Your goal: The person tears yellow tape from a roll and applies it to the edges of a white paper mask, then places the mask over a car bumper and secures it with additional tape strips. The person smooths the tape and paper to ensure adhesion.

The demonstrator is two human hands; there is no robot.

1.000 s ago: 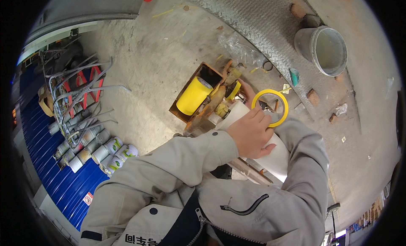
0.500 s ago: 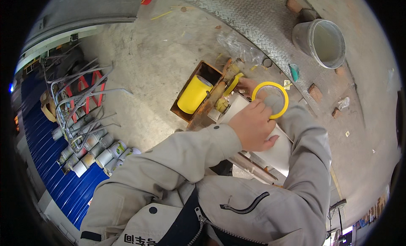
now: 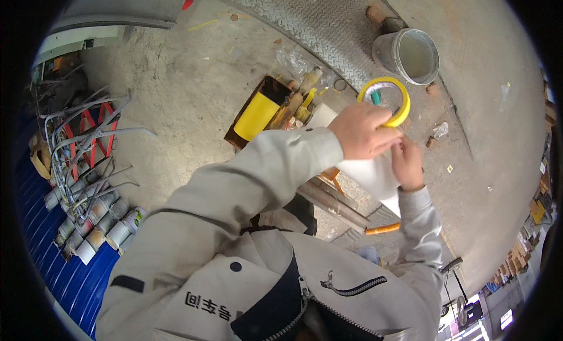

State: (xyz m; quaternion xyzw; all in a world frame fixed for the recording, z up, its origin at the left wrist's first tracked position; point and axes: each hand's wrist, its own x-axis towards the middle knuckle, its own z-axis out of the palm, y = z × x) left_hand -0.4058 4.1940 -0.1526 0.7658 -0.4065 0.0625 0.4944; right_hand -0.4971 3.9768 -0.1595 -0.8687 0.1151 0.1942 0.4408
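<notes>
My left hand [image 3: 362, 131] is closed on the lower rim of a yellow roll of tape [image 3: 403, 110]. The roll stands tilted above the fingers, its round opening facing me. Close by on the right, my right hand [image 3: 408, 164] has its fingers pinched together, tips almost meeting the left fingertips. What lies in that pinch, if anything, is too small to see. Beneath both hands is a smooth white sheet or cylinder [image 3: 369, 178], partly covered by them. Left of it, a yellow cylinder [image 3: 256, 118] lies in an open box [image 3: 233, 138].
A pale bucket [image 3: 384, 52] stands at the far right by a patterned metal plate [image 3: 316, 24]. Bent metal frames [image 3: 88, 133] and several paint cans [image 3: 97, 238] are at the left. Metal rails [image 3: 334, 207] and an orange rod [image 3: 382, 228] lie nearer me.
My left hand has lifted the tape roll away from me. My right hand has come back from beyond the roll to beside the left fingertips. The whole view has shifted slightly.
</notes>
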